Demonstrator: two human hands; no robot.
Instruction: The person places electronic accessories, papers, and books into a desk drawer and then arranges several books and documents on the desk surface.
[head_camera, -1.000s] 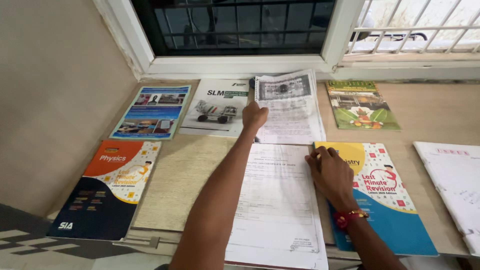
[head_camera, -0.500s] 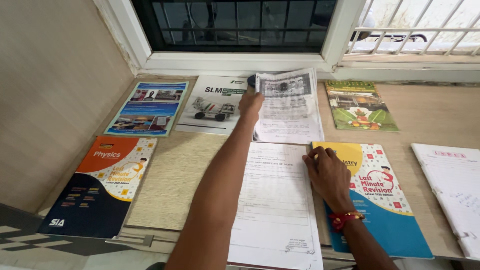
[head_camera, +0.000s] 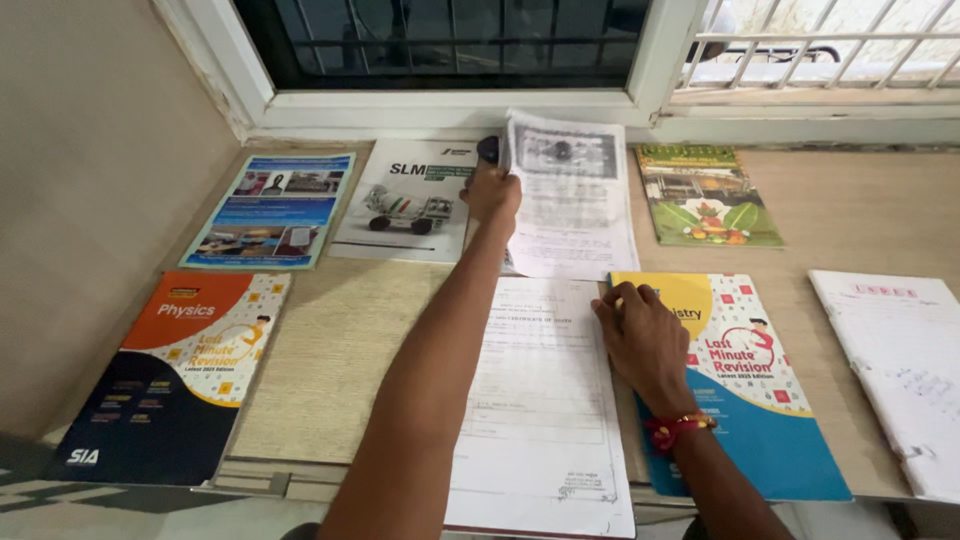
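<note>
Since the earlier frames the left hand (head_camera: 492, 192) has slid further up the left edge of the photocopied sheet stack (head_camera: 575, 200), toward its top corner; right hand (head_camera: 640, 340) has barely shifted.

Stack lies at the back of the worktop (head_camera: 340, 350), just under the window frame (head_camera: 440, 105), between the white machinery brochure (head_camera: 405, 205) and the green illustrated booklet (head_camera: 705, 195). Its left edge overlaps the brochure slightly, and a small dark object (head_camera: 488, 150) shows at that corner, kind unclear.

Left fingers are curled at the stack's edge. Whether they pinch the sheets or only press on them, I cannot tell. Right hand lies flat, fingers spread, across the seam between the white form (head_camera: 545, 400) and the yellow-blue revision book (head_camera: 735, 380), holding nothing.

My read on doing this well: loose sheets fan easily, so thumb under and fingers on top, taking the whole thickness, not just the top page. Keep the stack low and level, keep the right palm down so the form doesn't drift, and watch that the brochure isn't dragged along.

Further out: orange-navy physics book (head_camera: 170, 375) front left, blue leaflet (head_camera: 270, 210) back left, white notebook (head_camera: 895, 370) far right.
</note>
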